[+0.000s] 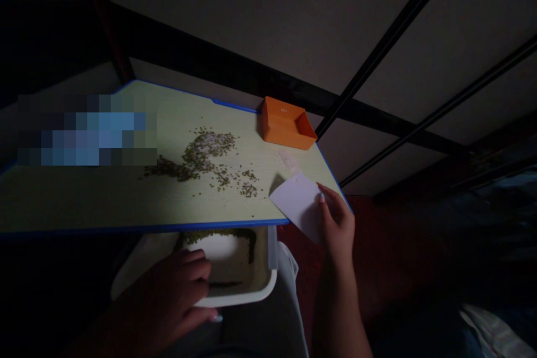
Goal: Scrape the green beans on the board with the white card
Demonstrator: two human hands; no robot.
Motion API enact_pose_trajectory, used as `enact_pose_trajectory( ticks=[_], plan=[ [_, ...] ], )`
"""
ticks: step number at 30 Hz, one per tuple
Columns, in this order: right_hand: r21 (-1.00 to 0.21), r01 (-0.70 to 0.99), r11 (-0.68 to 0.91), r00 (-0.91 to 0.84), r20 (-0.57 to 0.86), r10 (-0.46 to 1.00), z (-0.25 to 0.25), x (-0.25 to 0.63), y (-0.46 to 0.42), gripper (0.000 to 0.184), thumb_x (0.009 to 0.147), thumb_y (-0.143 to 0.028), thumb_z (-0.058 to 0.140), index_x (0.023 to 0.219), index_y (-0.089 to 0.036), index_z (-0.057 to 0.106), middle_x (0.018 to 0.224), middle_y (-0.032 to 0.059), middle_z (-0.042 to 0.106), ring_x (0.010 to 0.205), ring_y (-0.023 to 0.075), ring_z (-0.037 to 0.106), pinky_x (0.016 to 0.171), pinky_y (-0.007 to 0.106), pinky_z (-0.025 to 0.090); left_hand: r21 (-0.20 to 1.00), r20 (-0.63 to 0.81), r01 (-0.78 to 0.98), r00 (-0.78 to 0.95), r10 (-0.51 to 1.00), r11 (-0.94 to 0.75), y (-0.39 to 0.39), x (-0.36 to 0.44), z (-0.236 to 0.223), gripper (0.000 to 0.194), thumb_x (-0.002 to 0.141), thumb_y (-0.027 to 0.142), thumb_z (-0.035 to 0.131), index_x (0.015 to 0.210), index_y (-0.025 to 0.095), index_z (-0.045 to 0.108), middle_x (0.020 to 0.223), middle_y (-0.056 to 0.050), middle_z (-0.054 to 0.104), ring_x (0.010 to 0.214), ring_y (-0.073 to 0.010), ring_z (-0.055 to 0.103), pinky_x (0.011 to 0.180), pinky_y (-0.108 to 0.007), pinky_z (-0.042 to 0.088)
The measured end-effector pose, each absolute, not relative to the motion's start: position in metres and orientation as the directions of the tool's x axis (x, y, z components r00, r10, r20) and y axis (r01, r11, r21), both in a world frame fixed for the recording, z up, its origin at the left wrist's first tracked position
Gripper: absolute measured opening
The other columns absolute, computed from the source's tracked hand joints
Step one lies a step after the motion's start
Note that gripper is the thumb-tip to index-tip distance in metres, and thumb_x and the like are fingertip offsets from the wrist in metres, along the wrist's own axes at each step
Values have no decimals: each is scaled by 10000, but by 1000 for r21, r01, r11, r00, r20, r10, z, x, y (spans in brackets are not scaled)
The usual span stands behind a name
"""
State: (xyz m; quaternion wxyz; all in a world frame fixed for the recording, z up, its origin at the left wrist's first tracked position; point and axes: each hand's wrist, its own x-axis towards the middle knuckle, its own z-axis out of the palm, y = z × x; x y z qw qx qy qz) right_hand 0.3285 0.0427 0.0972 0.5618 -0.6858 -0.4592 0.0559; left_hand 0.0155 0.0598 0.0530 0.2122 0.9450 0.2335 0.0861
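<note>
My left hand [176, 293] grips the near rim of a white tray [268, 285] held under the front edge of the table [84, 207]; green beans lie along the tray's inner walls. My right hand [338, 224] pinches a white card [298, 201] at the table's right front corner, its edge resting on the tabletop. A scatter of green beans mixed with white grains [205, 156] lies on the middle of the table. A small patch of white grains [287, 159] sits just beyond the card.
An orange box [287, 123] stands open at the table's far right corner. Black metal frame bars [377, 56] cross behind the table. A blurred patch covers the table's left part. The surroundings are dark.
</note>
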Motion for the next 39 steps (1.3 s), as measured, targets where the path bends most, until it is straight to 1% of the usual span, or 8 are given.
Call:
enact_pose_trajectory(
  ticks=[10,14,19,22,26,28,32,39],
  plan=[
    [-841,529,112,558,445,701,89,306,59,314,859,-352,552,1074,-169,689,1162,119,698,1086,228,633,958,437,471,448,58,421,867,496,-789,59,16,50,188,822,275,739,710,218,599,847,42,600,851,-181,534,739,-292,331],
    [-838,522,160,506,455,733,87,295,64,297,865,-344,556,1072,-181,692,1163,110,700,1091,223,636,977,439,467,455,53,417,869,492,-787,59,15,50,183,822,274,737,709,220,603,843,41,602,857,-182,536,743,-292,336],
    [-820,540,190,487,488,725,95,294,69,298,870,-330,546,1090,-188,689,1172,107,696,1100,218,630,978,434,469,478,91,410,856,508,-777,58,13,51,209,797,271,765,688,214,596,829,43,598,849,-178,531,736,-288,333],
    [-793,584,174,531,535,657,99,301,76,307,863,-324,536,1082,-171,687,1156,115,700,1086,217,636,970,420,476,516,158,394,829,537,-761,58,14,49,235,747,263,809,667,214,594,804,46,597,819,-173,527,717,-285,332],
    [-755,641,139,557,582,592,95,308,90,336,861,-307,499,1110,-154,664,1154,125,697,1083,209,640,968,393,481,506,193,368,833,519,-780,59,15,48,254,725,264,825,646,210,590,766,38,600,794,-179,530,706,-287,345],
    [-744,659,115,545,577,609,91,306,96,360,868,-308,478,1153,-159,641,1171,126,690,1083,211,643,951,386,489,498,189,364,840,508,-787,60,16,49,251,733,264,819,644,208,591,770,33,603,802,-183,538,711,-290,356],
    [-700,713,43,506,555,660,85,292,99,393,880,-321,454,1208,-167,607,1148,135,695,1071,241,648,909,393,501,464,122,397,857,502,-792,57,15,52,225,743,251,808,660,199,605,797,12,614,803,-192,546,685,-293,364],
    [-630,775,-49,482,540,690,87,264,96,419,886,-317,417,1241,-175,588,988,139,728,880,271,685,759,386,512,454,121,421,844,522,-785,55,15,54,230,733,256,815,648,201,608,799,8,614,812,-197,551,685,-294,366]
  ],
)
